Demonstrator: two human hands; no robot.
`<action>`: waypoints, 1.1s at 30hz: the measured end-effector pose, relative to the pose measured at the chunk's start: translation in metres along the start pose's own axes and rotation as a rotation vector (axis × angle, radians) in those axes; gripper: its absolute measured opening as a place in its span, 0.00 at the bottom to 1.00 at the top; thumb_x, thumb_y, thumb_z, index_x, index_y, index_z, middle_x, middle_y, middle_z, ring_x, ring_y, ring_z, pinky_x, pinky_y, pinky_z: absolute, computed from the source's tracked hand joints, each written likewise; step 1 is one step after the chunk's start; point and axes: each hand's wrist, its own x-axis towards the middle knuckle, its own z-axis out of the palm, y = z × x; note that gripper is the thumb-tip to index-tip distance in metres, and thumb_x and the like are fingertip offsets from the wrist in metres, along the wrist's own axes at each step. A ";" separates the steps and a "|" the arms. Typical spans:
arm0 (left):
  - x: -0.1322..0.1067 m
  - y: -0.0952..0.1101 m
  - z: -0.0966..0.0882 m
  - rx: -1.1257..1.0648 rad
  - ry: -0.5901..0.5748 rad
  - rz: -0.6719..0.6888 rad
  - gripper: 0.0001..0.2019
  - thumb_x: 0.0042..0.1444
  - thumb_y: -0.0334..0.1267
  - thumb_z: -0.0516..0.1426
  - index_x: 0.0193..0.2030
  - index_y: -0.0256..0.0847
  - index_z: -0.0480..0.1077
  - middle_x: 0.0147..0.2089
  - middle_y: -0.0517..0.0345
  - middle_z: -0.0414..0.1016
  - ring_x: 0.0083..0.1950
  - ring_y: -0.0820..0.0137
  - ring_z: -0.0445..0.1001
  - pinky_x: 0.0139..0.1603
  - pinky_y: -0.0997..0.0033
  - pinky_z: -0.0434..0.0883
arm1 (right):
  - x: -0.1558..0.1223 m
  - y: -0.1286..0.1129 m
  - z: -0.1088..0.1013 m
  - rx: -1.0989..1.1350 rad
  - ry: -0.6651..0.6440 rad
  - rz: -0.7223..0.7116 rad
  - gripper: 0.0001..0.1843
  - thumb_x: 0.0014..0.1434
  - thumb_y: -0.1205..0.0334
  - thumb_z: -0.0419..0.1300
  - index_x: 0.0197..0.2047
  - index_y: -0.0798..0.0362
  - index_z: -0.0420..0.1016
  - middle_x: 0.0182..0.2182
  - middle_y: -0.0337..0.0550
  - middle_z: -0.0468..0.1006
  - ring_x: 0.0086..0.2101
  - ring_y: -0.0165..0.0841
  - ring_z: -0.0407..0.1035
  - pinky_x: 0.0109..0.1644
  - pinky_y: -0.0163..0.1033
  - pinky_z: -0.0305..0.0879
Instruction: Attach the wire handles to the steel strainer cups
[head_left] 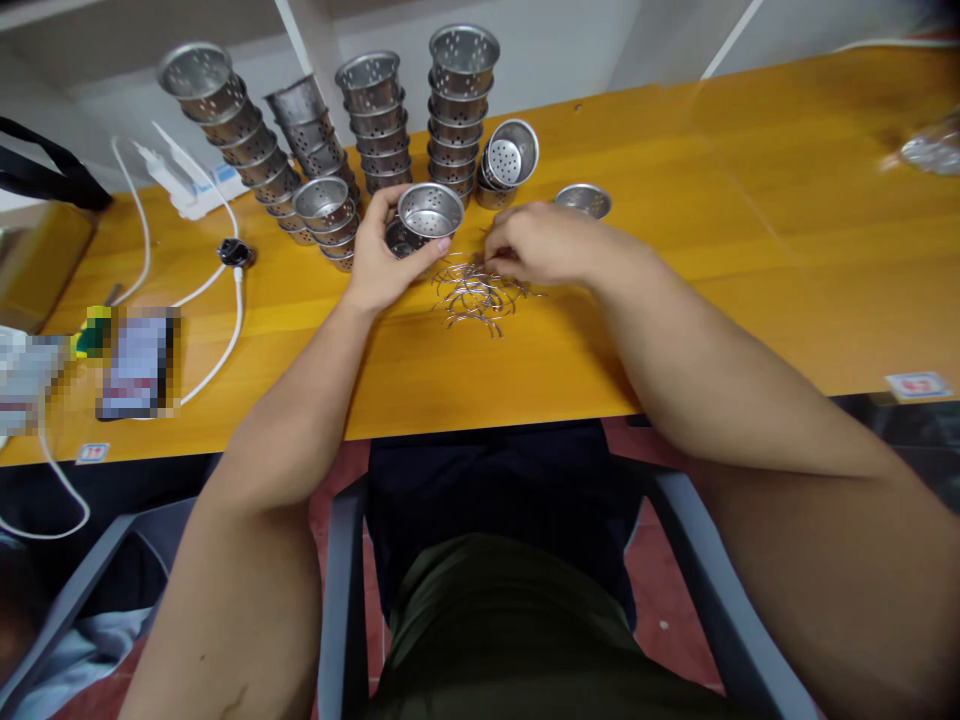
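the left hand [379, 258] is gripping a perforated metal cup [431, 212], its thumb lying along the near side by the rim and its fingers wrapping around the far left side; the cup is standing nearly upright with its mouth facing up, just behind and left of a loose pile of thin curved wires [480, 298]; whether its base is touching the table [675, 160] i cannot tell; the right hand [538, 242] is bending down at the far right edge of that pile, its fingers curling in close together; whether they are pinching a wire i cannot tell, as the hand itself is hiding the tips; the wires are lying tangled on the yellow-brown wood, a few ends poking out toward the near edge.

behind the hands, four tall stacks of similar cups [457, 115] are standing in a row, the two on the left leaning; a shorter stack [330, 222] is standing just left of the left hand; beside the rightmost tall stack a small group of cups [511, 160] is sitting with its upper one tipping toward the viewer; a lone cup [583, 201] is standing behind the right wrist; over on the left, a blurred-out phone [137, 362] is lying beside a white cable [238, 300].
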 end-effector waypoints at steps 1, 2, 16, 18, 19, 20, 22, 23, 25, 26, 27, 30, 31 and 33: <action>0.000 -0.001 0.000 0.004 0.005 0.001 0.60 0.54 0.94 0.79 0.77 0.51 0.78 0.71 0.42 0.90 0.74 0.36 0.91 0.86 0.33 0.83 | 0.000 0.005 -0.002 0.006 0.010 -0.005 0.14 0.86 0.56 0.67 0.57 0.45 0.97 0.53 0.56 0.96 0.55 0.59 0.88 0.58 0.57 0.82; 0.000 -0.002 -0.001 0.007 0.013 0.004 0.60 0.54 0.94 0.80 0.77 0.51 0.78 0.70 0.42 0.90 0.74 0.36 0.91 0.87 0.33 0.83 | 0.000 0.008 -0.003 0.007 0.020 0.001 0.13 0.85 0.56 0.68 0.56 0.44 0.97 0.53 0.55 0.96 0.54 0.59 0.88 0.58 0.56 0.82; -0.002 -0.019 0.000 -0.021 0.092 0.005 0.55 0.54 0.81 0.88 0.75 0.55 0.75 0.71 0.45 0.83 0.72 0.42 0.87 0.82 0.36 0.85 | 0.000 0.008 -0.003 0.213 0.079 -0.051 0.08 0.70 0.69 0.75 0.49 0.48 0.87 0.50 0.51 0.90 0.48 0.50 0.84 0.54 0.51 0.76; -0.002 -0.017 0.002 -0.043 0.096 -0.006 0.56 0.53 0.80 0.89 0.75 0.54 0.73 0.70 0.46 0.83 0.70 0.44 0.88 0.80 0.39 0.87 | -0.002 0.005 -0.007 0.259 0.089 -0.081 0.08 0.70 0.72 0.74 0.47 0.49 0.84 0.47 0.51 0.89 0.45 0.46 0.81 0.54 0.51 0.75; -0.001 -0.016 0.003 -0.052 0.099 -0.016 0.57 0.52 0.79 0.90 0.75 0.54 0.73 0.70 0.46 0.84 0.70 0.44 0.89 0.79 0.40 0.87 | -0.003 0.005 -0.007 0.301 0.089 -0.095 0.09 0.70 0.73 0.73 0.46 0.49 0.83 0.45 0.50 0.89 0.43 0.44 0.79 0.53 0.50 0.75; -0.001 -0.013 0.003 -0.058 0.103 -0.027 0.57 0.52 0.79 0.90 0.75 0.53 0.73 0.69 0.46 0.84 0.70 0.44 0.89 0.80 0.41 0.87 | -0.002 0.004 -0.005 0.358 0.092 -0.106 0.09 0.71 0.72 0.73 0.46 0.49 0.83 0.43 0.48 0.89 0.41 0.43 0.78 0.52 0.50 0.75; 0.001 -0.008 0.004 -0.065 0.110 -0.047 0.56 0.53 0.79 0.90 0.75 0.53 0.74 0.69 0.46 0.85 0.71 0.44 0.89 0.81 0.41 0.87 | 0.001 0.004 0.001 0.508 0.118 -0.113 0.07 0.73 0.67 0.76 0.48 0.47 0.84 0.40 0.45 0.89 0.39 0.43 0.79 0.48 0.49 0.77; 0.002 -0.006 0.004 -0.065 0.113 -0.050 0.56 0.53 0.80 0.89 0.75 0.53 0.74 0.69 0.46 0.86 0.71 0.44 0.89 0.81 0.41 0.86 | 0.003 0.004 0.005 0.587 0.145 -0.108 0.08 0.74 0.63 0.78 0.49 0.46 0.85 0.40 0.44 0.89 0.39 0.44 0.80 0.47 0.49 0.78; 0.003 -0.002 0.003 -0.059 0.117 -0.050 0.56 0.53 0.85 0.87 0.72 0.52 0.75 0.66 0.47 0.87 0.69 0.44 0.90 0.81 0.40 0.86 | 0.007 0.006 0.012 0.709 0.210 -0.083 0.13 0.74 0.52 0.84 0.51 0.44 0.86 0.40 0.43 0.89 0.40 0.46 0.82 0.45 0.50 0.80; 0.003 0.000 0.004 -0.055 0.118 -0.051 0.56 0.52 0.87 0.86 0.71 0.52 0.76 0.65 0.48 0.87 0.68 0.44 0.90 0.80 0.40 0.86 | 0.008 0.007 0.014 0.744 0.243 -0.062 0.16 0.74 0.48 0.85 0.51 0.43 0.87 0.39 0.43 0.88 0.40 0.47 0.82 0.44 0.50 0.80; 0.003 0.002 0.004 -0.050 0.117 -0.055 0.56 0.52 0.88 0.85 0.70 0.52 0.76 0.64 0.48 0.87 0.67 0.44 0.91 0.80 0.39 0.86 | 0.010 0.008 0.016 0.769 0.274 -0.039 0.17 0.75 0.45 0.86 0.50 0.43 0.87 0.38 0.43 0.87 0.40 0.46 0.81 0.43 0.50 0.80; 0.003 0.007 0.005 -0.032 0.103 -0.081 0.55 0.51 0.88 0.86 0.68 0.52 0.75 0.62 0.49 0.86 0.66 0.44 0.90 0.80 0.38 0.86 | 0.013 0.012 0.018 0.839 0.380 0.016 0.20 0.77 0.39 0.85 0.51 0.42 0.87 0.36 0.42 0.84 0.37 0.42 0.75 0.42 0.50 0.77; 0.002 0.010 0.005 -0.023 0.095 -0.095 0.55 0.51 0.86 0.87 0.68 0.52 0.75 0.62 0.49 0.86 0.66 0.43 0.90 0.80 0.37 0.86 | 0.014 0.012 0.018 0.866 0.422 0.023 0.22 0.77 0.37 0.86 0.51 0.42 0.87 0.36 0.42 0.84 0.36 0.41 0.74 0.43 0.50 0.76; 0.001 0.015 0.006 -0.004 0.072 -0.125 0.54 0.50 0.83 0.89 0.69 0.52 0.76 0.64 0.48 0.86 0.68 0.42 0.90 0.81 0.37 0.86 | 0.017 0.009 0.019 0.907 0.503 0.018 0.25 0.75 0.34 0.87 0.50 0.41 0.85 0.37 0.43 0.85 0.36 0.40 0.72 0.44 0.51 0.76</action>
